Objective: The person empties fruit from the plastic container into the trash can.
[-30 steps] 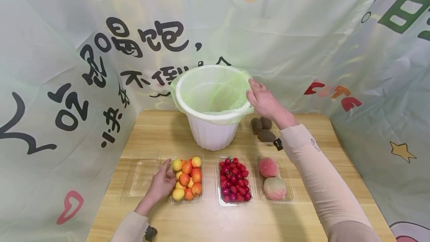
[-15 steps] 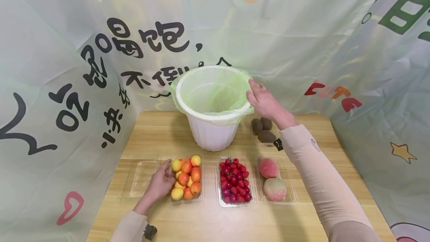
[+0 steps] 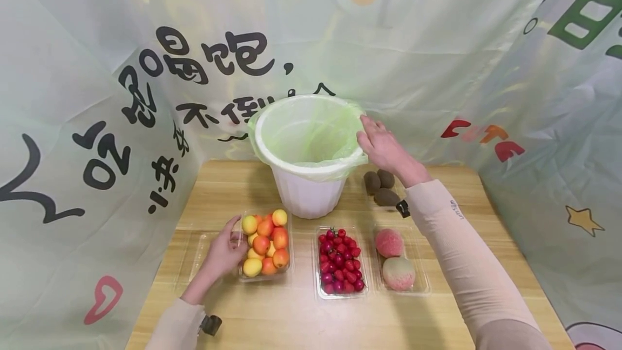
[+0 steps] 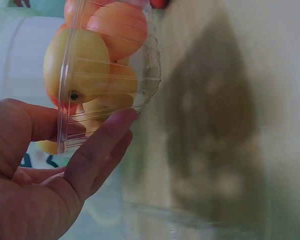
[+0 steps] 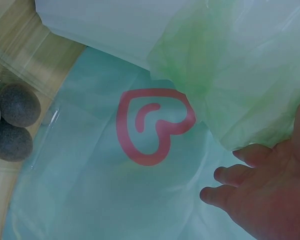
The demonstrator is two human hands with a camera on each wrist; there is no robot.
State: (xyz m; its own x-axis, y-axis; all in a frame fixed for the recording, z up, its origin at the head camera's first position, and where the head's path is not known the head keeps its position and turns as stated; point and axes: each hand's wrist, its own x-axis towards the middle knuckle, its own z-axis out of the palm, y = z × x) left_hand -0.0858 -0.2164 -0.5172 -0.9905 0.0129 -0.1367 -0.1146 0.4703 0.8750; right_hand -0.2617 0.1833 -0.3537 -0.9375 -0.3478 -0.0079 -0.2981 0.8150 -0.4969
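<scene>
In the head view, my left hand (image 3: 224, 253) grips the left side of a clear plastic box (image 3: 266, 277) of yellow and orange fruits (image 3: 262, 244). The left wrist view shows the thumb and fingers on either side of the box wall (image 4: 64, 120). A shadow falls on the table beside the box, which is raised off the wood. At the far side, my right hand (image 3: 384, 147) touches the right rim of a white bucket (image 3: 310, 194) lined with a thin green plastic bag (image 3: 335, 131). In the right wrist view, the fingers of the right hand (image 5: 270, 185) lie loosely extended beside the bag.
A box of red cherry-like fruits (image 3: 340, 263) stands at front centre, a box with two peaches (image 3: 398, 273) to its right. Dark round kiwi-like fruits (image 3: 386, 197) lie behind. An empty clear box (image 3: 194, 263) sits at the left. Printed cloth (image 3: 427, 69) surrounds the wooden table (image 3: 272, 317).
My left hand has lifted the box of yellow and orange fruits and shifted it slightly left and away from me. My right hand has stayed at the bucket rim.
</scene>
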